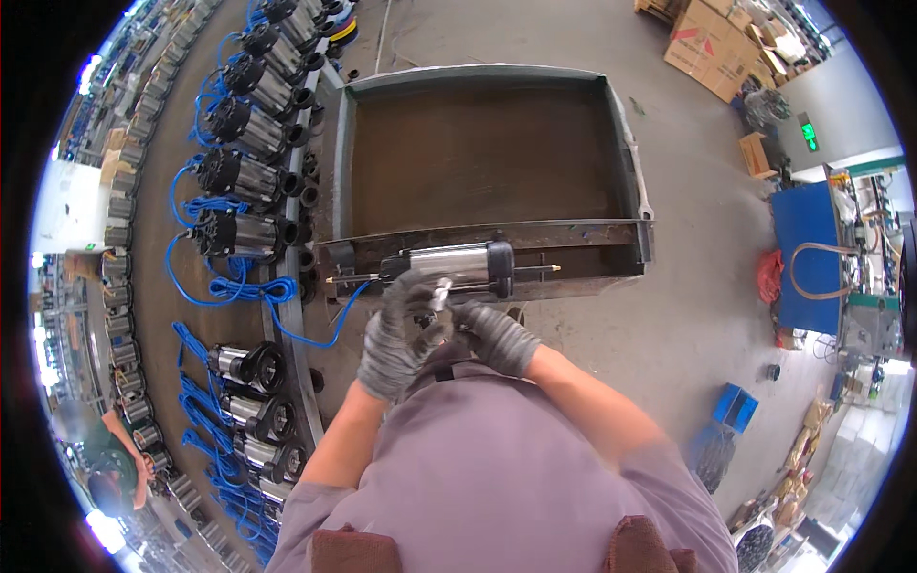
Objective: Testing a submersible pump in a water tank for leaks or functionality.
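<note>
A steel-bodied submersible pump (449,260) with black ends lies across the front ledge of a metal tank, its blue cable leading off to the left. Just in front of the pump are my gloved hands, close together at my waist. My left hand (394,334) is curled, with a small shiny metal piece (440,293) at its fingertips; the piece's exact kind is too small to tell. My right hand (494,334) has its fingers bent in toward that piece, and whatever they grip is hidden. Thin rods with brass-coloured tips stick out past both pump ends.
The open tank (346,162) holds murky brown liquid, and a wrench (643,191) rests along its right rim. Several pumps (244,234) with coiled blue cables (239,286) line the left. Blue crate (735,408) and cardboard box (707,48) stand right; another person (105,458) is far left.
</note>
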Action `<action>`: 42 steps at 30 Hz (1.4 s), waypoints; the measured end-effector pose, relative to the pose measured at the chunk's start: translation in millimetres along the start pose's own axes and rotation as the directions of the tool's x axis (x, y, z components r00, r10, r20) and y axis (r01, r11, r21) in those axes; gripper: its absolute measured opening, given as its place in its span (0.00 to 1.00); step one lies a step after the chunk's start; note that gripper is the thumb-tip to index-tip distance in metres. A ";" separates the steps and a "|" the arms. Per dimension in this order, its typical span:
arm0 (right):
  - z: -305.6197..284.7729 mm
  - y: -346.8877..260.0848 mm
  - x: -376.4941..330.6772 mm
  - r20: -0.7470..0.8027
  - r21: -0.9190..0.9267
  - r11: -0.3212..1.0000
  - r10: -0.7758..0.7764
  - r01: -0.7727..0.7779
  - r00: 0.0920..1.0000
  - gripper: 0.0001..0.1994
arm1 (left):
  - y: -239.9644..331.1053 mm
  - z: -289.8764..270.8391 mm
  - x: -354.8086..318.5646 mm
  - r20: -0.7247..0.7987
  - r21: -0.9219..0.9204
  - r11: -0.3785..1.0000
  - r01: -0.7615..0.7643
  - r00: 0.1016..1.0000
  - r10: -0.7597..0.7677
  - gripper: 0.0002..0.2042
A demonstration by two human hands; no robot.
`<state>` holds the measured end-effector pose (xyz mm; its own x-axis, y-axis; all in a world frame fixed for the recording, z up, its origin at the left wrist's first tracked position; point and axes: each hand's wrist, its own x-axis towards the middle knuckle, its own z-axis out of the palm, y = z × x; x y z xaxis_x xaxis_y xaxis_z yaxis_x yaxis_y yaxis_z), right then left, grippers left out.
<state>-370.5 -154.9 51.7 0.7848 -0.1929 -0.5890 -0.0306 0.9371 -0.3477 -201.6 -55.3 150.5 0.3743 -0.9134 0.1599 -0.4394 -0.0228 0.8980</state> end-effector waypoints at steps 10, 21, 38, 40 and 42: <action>70.8 -39.5 5.3 0.555 -0.820 -0.229 -0.540 0.524 0.633 0.21 | -92.8 -46.5 -1.8 -0.315 -0.828 0.542 0.145 0.679 -0.663 0.09; 64.5 -118.0 27.5 0.094 -0.965 -0.249 -0.619 -0.081 0.780 0.09 | -211.1 -112.6 0.4 -0.082 -0.766 0.411 0.494 0.559 -0.825 0.16; 57.3 -113.1 38.6 0.149 -0.926 -0.353 -0.669 -0.135 0.728 0.08 | -213.3 -138.4 22.7 0.226 -0.540 0.409 0.736 0.594 -0.772 0.14; 56.9 -111.6 39.1 0.179 -0.931 -0.347 -0.703 -0.112 0.689 0.10 | -214.5 -137.7 22.6 0.230 -0.511 0.436 0.741 0.607 -0.761 0.14; 56.9 -111.8 40.3 0.192 -0.927 -0.358 -0.705 -0.109 0.683 0.10 | -215.5 -137.0 23.2 0.250 -0.529 0.386 0.756 0.574 -0.780 0.14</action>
<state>-300.2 -250.8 108.3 0.6761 -0.7366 -0.0171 -0.6487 -0.5841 -0.4878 13.6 -15.8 16.8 0.3530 -0.6078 -0.7113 0.5456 -0.4838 0.6843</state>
